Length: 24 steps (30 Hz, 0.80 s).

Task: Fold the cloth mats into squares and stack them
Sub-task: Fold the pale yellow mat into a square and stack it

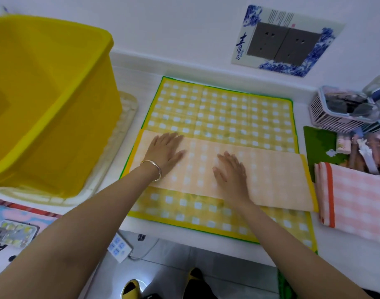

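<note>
- Standing far left: a yellow plastic tub point(44, 93).
- Left hand point(165, 152), fingers straight, presses the yellow checked cloth mat point(217, 108) spread on the white counter point(303, 113).
- Right hand point(232, 171), fingers flat, presses its folded-over band.
- Folded pink checked cloth point(357, 201) lies beside it.

A home is shown. Right of the yellow tub point(55, 100), wall sockets point(286, 43) and a full basket point(322, 115) are seen.

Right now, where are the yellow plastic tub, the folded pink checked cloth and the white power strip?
Yellow plastic tub point(83, 137): head view, outer side wall.
Folded pink checked cloth point(361, 201): head view, top face.
White power strip point(120, 247): head view, socket face.
</note>
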### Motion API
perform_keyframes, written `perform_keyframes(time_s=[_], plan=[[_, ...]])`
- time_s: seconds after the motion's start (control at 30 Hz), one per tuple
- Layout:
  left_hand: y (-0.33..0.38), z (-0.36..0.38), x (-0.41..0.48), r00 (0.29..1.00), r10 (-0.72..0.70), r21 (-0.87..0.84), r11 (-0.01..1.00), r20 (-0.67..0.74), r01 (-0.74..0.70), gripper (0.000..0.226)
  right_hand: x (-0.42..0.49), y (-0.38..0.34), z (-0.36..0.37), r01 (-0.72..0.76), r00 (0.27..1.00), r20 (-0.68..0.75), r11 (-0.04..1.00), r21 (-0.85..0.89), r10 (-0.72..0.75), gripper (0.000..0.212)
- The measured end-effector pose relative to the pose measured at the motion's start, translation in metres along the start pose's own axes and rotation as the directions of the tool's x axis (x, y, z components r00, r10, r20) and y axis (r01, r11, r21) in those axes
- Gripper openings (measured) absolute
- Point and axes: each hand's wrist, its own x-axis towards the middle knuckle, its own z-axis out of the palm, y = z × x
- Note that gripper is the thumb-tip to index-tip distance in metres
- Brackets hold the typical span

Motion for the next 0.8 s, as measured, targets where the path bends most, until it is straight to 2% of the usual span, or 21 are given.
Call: perform_keyframes(time_s=[0.07, 0.23, 0.33, 0.4, 0.47, 0.57, 0.63, 0.73, 0.8], plan=[[0.015, -0.005, 0.021, 0.996, 0.066, 0.023, 0.997, 0.055, -0.067, 0.058, -0.010, -0.001, -0.007, 0.083, 0.996, 0.010, 0.994, 0.077, -0.084, 0.051], [0.031, -0.013, 0.055, 0.992, -0.013, 0.052, 0.999, 0.125, 0.007, 0.053, -0.040, -0.002, -0.010, 0.299, 0.941, 0.146, 0.952, 0.057, -0.304, 0.058], [0.031, -0.016, 0.061, 0.991, -0.050, -0.002, 0.999, 0.122, 0.050, 0.039, -0.044, 0.001, -0.007, 0.390, 0.901, 0.170, 0.917, 0.088, -0.399, 0.045], [0.032, -0.020, 0.059, 0.985, -0.075, -0.077, 0.993, 0.158, 0.088, 0.028, -0.042, 0.004, -0.005, 0.482, 0.869, 0.095, 0.874, 0.058, -0.485, 0.030], [0.030, -0.021, 0.055, 0.980, -0.087, -0.252, 0.959, 0.181, 0.131, 0.019, -0.039, 0.008, -0.004, 0.570, 0.822, 0.041, 0.822, -0.009, -0.569, 0.023], [0.026, -0.024, 0.043, 0.980, -0.125, -0.488, 0.853, 0.155, 0.186, 0.026, -0.029, 0.015, -0.011, 0.656, 0.752, 0.015, 0.747, -0.108, -0.659, 0.024], [0.022, -0.025, 0.035, 0.979, -0.160, -0.529, 0.824, 0.126, 0.203, 0.020, -0.022, 0.024, -0.021, 0.657, 0.746, 0.011, 0.733, -0.177, -0.666, 0.025], [0.019, -0.025, 0.021, 0.975, -0.208, -0.528, 0.820, 0.083, 0.219, 0.014, -0.008, 0.044, -0.041, 0.540, 0.829, -0.018, 0.808, -0.235, -0.559, 0.026], [0.021, -0.020, 0.012, 0.971, -0.213, -0.564, 0.791, 0.110, 0.237, 0.017, -0.002, 0.054, -0.053, 0.445, 0.876, -0.064, 0.853, -0.273, -0.478, 0.029]])
